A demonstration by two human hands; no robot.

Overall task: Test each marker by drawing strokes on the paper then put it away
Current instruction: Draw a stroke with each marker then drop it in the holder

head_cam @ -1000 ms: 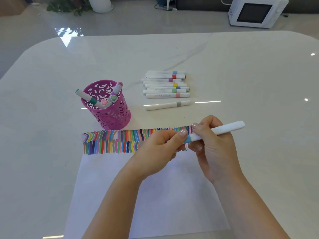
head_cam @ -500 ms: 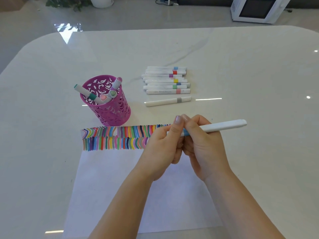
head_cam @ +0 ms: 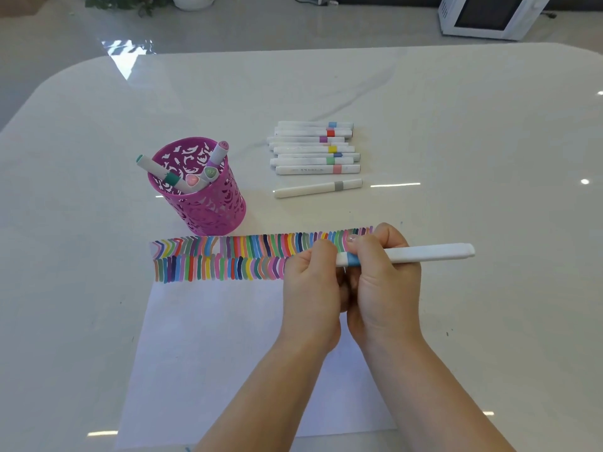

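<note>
Left hand (head_cam: 310, 282) now tighter against right hand (head_cam: 383, 282), marker (head_cam: 424, 252)

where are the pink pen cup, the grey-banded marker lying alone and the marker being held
pink pen cup (head_cam: 212, 207): head view, on its front wall
grey-banded marker (head_cam: 303, 190): head view, on the white barrel left of the band
held marker (head_cam: 430, 252): head view, on the free white barrel toward its right end

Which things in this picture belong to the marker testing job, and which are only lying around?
Part of the job: blue-banded marker, gripped by left hand and right hand; paper with strokes; row of markers; grey-banded marker; pink cup holding markers.
Just lying about: white microwave; potted plant.
</note>
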